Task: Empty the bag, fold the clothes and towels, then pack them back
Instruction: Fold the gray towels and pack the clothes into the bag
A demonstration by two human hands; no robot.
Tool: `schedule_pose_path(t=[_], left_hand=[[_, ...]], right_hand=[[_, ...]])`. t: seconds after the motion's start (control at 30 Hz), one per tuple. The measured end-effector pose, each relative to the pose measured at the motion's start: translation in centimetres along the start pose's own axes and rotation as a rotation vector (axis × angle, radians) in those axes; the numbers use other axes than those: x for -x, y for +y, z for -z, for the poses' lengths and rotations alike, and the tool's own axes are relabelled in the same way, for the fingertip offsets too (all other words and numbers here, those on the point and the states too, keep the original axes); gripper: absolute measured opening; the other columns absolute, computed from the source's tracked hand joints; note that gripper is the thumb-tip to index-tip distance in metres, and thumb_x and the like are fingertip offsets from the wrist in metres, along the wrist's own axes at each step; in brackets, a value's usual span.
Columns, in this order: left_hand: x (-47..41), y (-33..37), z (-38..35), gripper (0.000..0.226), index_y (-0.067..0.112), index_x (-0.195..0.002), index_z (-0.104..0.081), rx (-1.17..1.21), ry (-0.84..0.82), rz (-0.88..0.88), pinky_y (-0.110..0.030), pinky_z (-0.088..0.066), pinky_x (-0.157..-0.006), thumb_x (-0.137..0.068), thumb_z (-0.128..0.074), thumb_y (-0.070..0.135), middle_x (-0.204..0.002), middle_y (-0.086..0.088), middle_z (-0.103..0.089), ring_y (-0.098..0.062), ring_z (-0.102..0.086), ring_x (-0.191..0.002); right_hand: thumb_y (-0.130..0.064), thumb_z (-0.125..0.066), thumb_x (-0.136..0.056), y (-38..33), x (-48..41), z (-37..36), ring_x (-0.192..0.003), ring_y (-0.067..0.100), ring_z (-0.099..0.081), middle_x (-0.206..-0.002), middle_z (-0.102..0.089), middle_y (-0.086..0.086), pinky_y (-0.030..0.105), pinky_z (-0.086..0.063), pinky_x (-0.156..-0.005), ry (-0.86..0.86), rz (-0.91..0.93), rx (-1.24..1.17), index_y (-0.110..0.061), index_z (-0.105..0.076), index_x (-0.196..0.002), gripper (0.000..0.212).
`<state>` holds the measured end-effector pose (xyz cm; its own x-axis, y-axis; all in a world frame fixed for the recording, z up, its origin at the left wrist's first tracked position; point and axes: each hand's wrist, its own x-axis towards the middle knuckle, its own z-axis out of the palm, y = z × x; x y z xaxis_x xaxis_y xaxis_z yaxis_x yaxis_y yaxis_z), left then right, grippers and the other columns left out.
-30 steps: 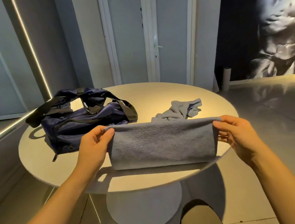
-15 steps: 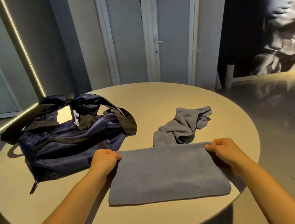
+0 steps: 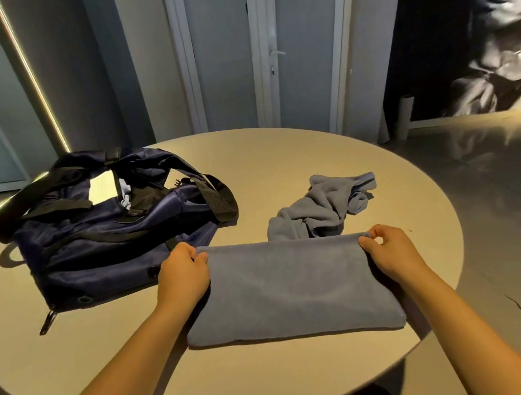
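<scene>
Head view: folded grey towel (image 3: pixel 289 289) flat on round table (image 3: pixel 280 159), close to near-right rim. Left hand (image 3: pixel 181 277) pinches far-left corner, right hand (image 3: pixel 388 251) pinches far-right corner, fingers curled onto far edge. Crumpled grey cloth (image 3: pixel 320 207) directly behind towel, against its far edge. Navy bag (image 3: pixel 111 230) at left, top gaping, straps loose, just beside left hand. Open tabletop beyond cloth and before left forearm. Grey doors (image 3: pixel 293 35) behind; light strip (image 3: pixel 33 80) on left wall.
</scene>
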<state>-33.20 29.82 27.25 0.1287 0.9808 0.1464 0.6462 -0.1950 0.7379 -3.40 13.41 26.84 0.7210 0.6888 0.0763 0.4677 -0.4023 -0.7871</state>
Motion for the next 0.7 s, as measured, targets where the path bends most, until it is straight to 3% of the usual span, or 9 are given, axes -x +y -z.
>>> schedule_pose_path(t=[0.13,0.2,0.23,0.3,0.37,0.43,0.5,0.6,0.7], left_hand=[[0.5,1.0,0.3,0.015,0.011,-0.104,-0.051,-0.23,-0.002,-0.11,-0.04,-0.044,-0.067,-0.102,-0.057,0.024,-0.088,-0.01,-0.06,-0.035,-0.059,-0.085],[1.7,1.9,0.5,0.029,0.016,-0.124,-0.047,-0.444,0.085,-0.304,-0.04,-0.045,-0.064,-0.099,-0.059,0.028,-0.101,-0.008,-0.061,-0.033,-0.059,-0.09],[2.5,2.3,0.4,0.038,0.018,-0.131,-0.047,-0.469,0.109,-0.429,-0.04,-0.048,-0.068,-0.098,-0.06,0.032,-0.111,-0.007,-0.061,-0.031,-0.059,-0.098],[3.8,2.6,0.2,0.053,0.02,-0.143,-0.047,-0.416,-0.039,-0.609,-0.042,-0.048,-0.094,-0.099,-0.056,0.047,-0.136,-0.005,-0.056,-0.028,-0.053,-0.122],[4.5,2.1,-0.2,0.073,0.021,-0.159,-0.03,-0.472,-0.319,-0.605,-0.039,-0.025,-0.121,-0.1,-0.039,0.065,-0.163,-0.001,-0.032,-0.024,-0.028,-0.15],[4.7,1.1,-0.8,0.087,0.024,-0.164,-0.004,-0.6,-0.476,-0.561,-0.035,0.001,-0.126,-0.096,-0.019,0.075,-0.172,0.001,0.0,-0.018,0.001,-0.158],[4.6,0.3,-1.3,0.092,0.024,-0.164,0.005,-0.616,-0.494,-0.536,-0.034,0.009,-0.124,-0.091,-0.011,0.078,-0.171,0.002,0.01,-0.017,0.011,-0.157],[4.6,-0.1,-1.8,0.108,0.024,-0.164,0.006,-0.605,-0.472,-0.514,-0.038,0.008,-0.125,-0.076,0.006,0.088,-0.171,0.0,0.011,-0.02,0.011,-0.157],[5.3,-0.6,-2.0,0.119,0.024,-0.163,0.005,-0.604,-0.419,-0.486,-0.042,0.007,-0.127,-0.067,0.018,0.092,-0.171,-0.002,0.009,-0.022,0.011,-0.158]], right_hand=[[-0.021,-0.055,-0.101,0.0,-0.5,-0.5,-0.076,0.028,-0.054,-0.092,-0.066,0.02,0.037,-0.039,-0.068,0.013,-0.04,0.088,0.005,-0.064,-0.096,0.028],[-0.02,-0.054,-0.1,0.0,-0.6,-0.8,-0.072,0.027,-0.052,-0.091,-0.066,0.021,0.037,-0.038,-0.065,0.012,-0.039,0.147,0.005,-0.063,-0.095,0.027],[-0.02,-0.054,-0.1,0.0,-0.6,-0.9,-0.07,0.026,-0.052,-0.089,-0.066,0.019,0.037,-0.038,-0.064,0.012,-0.031,0.176,0.002,-0.063,-0.093,0.024],[-0.02,-0.056,-0.098,0.0,-0.3,-1.0,-0.068,0.022,-0.053,-0.086,-0.065,0.014,0.036,-0.04,-0.064,0.037,-0.007,0.195,-0.004,-0.063,-0.092,0.018],[-0.025,-0.059,-0.099,-0.1,0.5,-0.6,-0.072,0.022,-0.057,-0.092,-0.068,0.012,0.034,-0.045,-0.066,0.092,0.001,0.148,-0.01,-0.064,-0.094,0.017],[-0.035,-0.057,-0.1,-0.4,2.0,0.1,-0.077,0.02,-0.059,-0.099,-0.07,0.007,0.033,-0.049,-0.07,0.189,0.043,0.231,-0.016,-0.064,-0.108,0.021],[-0.042,-0.054,-0.101,-1.2,4.1,0.2,-0.084,0.018,-0.06,-0.109,-0.068,0.002,0.031,-0.05,-0.073,0.271,0.207,0.359,-0.021,-0.061,-0.121,0.029],[-0.053,-0.046,-0.102,-3.3,7.8,-1.1,-0.115,0.016,-0.057,-0.138,-0.055,-0.006,0.032,-0.049,-0.093,0.057,0.481,0.342,-0.028,-0.051,-0.14,0.045],[-0.068,-0.023,-0.099,-2.4,9.3,-3.5,-0.149,0.022,-0.026,-0.165,-0.023,-0.005,0.038,-0.026,-0.12,-0.204,0.46,0.565,-0.031,-0.018,-0.159,0.07]])
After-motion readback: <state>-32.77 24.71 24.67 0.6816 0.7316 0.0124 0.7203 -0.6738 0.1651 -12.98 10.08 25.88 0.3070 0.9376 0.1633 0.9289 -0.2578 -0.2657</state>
